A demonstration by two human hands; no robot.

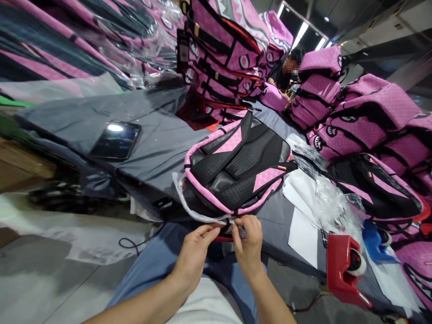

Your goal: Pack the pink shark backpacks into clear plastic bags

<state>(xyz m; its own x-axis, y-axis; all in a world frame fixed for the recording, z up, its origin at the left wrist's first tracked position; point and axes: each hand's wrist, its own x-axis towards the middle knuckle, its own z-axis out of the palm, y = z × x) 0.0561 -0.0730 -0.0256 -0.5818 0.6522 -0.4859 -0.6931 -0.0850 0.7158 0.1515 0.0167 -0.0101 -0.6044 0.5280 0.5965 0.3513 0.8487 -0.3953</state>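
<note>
Head view: left hand (195, 249) and right hand (248, 245) pinched together on the backpack (236, 168) bottom edge at lower centre, bag's length running away toward upper right.

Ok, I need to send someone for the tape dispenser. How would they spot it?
Start at the grey-covered table and go to its near right corner, past the white paper sheets. The tape dispenser is the only solid red plastic thing there, beside a blue one.
</note>
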